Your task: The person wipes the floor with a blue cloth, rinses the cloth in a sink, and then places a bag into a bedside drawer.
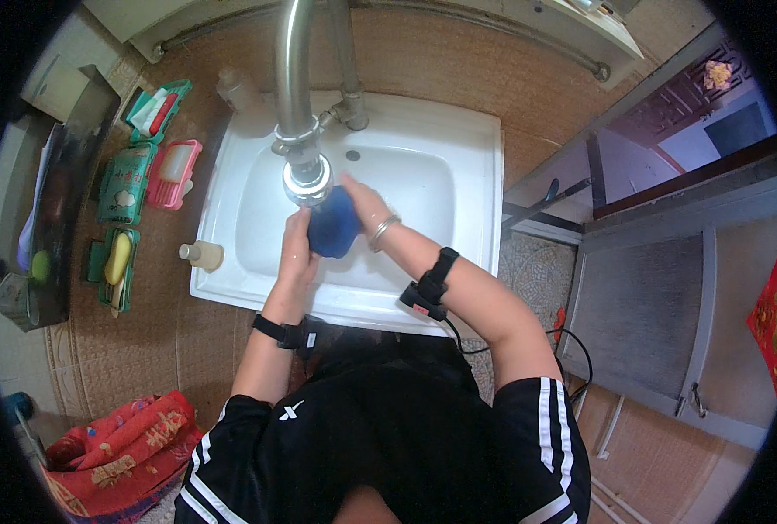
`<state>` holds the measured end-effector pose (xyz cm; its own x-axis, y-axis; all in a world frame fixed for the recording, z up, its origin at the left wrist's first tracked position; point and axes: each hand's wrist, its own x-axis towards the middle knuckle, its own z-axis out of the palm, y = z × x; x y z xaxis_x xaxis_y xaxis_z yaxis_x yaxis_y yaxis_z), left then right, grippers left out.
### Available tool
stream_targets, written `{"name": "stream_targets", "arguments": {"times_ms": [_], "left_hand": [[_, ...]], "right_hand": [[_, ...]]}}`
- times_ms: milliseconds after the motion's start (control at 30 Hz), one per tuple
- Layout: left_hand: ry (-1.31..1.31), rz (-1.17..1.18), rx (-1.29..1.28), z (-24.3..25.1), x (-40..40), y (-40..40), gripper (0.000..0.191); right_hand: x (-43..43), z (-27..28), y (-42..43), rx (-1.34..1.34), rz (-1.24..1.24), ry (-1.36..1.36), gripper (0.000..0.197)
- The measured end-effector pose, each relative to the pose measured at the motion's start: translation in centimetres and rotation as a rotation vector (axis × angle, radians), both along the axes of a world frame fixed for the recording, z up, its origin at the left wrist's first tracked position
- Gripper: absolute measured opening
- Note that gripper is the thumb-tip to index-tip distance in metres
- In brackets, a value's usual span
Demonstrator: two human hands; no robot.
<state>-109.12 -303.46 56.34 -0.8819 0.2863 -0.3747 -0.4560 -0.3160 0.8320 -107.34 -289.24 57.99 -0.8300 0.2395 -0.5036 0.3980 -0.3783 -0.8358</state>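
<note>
A blue, cup-like object [336, 223] is held between my two hands over the white sink basin [414, 196], just below the faucet's metal spout end [306, 180]. My left hand [297, 245] grips its left side, and my right hand [366, 206], with a bangle at the wrist, grips its right side. The fingers behind the object are partly hidden. Whether water is running cannot be told. The metal drainpipe-like tube [293, 72] rises from the spout towards the top of the view.
A pump bottle [203, 255] stands on the sink's left rim. Soap holders [118, 268] and a pink soap dish [173, 173] hang on the tiled wall. A red patterned towel [120, 452] hangs at lower left; a cabinet-like door [637, 314] stands at right.
</note>
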Motion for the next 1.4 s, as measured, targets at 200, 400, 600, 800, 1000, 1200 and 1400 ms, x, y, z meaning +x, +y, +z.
{"name": "stream_targets", "arguments": {"times_ms": [200, 400, 600, 800, 1000, 1200, 1400], "left_hand": [[-0.100, -0.064, -0.036, 0.5, -1.1, -2.8, 0.031], [-0.063, -0.227, -0.281, 3.3, 0.3, -2.0, 0.053], [-0.066, -0.399, -0.257, 0.6, 0.2, -1.7, 0.048], [-0.410, -0.405, 0.182, 1.4, 0.5, 0.1, 0.037], [0.171, -0.198, -0.166, 2.3, -0.9, -1.6, 0.052], [0.407, -0.359, -0.060, 4.6, -0.8, -0.7, 0.057], [0.054, -0.229, 0.545, 7.4, -0.6, -1.0, 0.045]], "right_hand": [[0.8, 0.6, 3.8, 0.050, 0.046, 0.030, 0.032], [1.1, 1.1, 3.5, 0.437, 0.088, 0.119, 0.026], [1.7, 4.6, 0.9, 0.336, 0.149, 0.299, 0.023], [2.4, 5.4, 1.6, 0.099, 0.179, 0.319, 0.026], [3.5, 4.1, 3.6, 0.546, 0.618, -0.043, 0.022], [2.6, 0.6, 2.6, 0.972, 0.536, 0.175, 0.033], [0.7, 0.3, 0.5, 0.994, 0.281, 0.269, 0.052]]}}
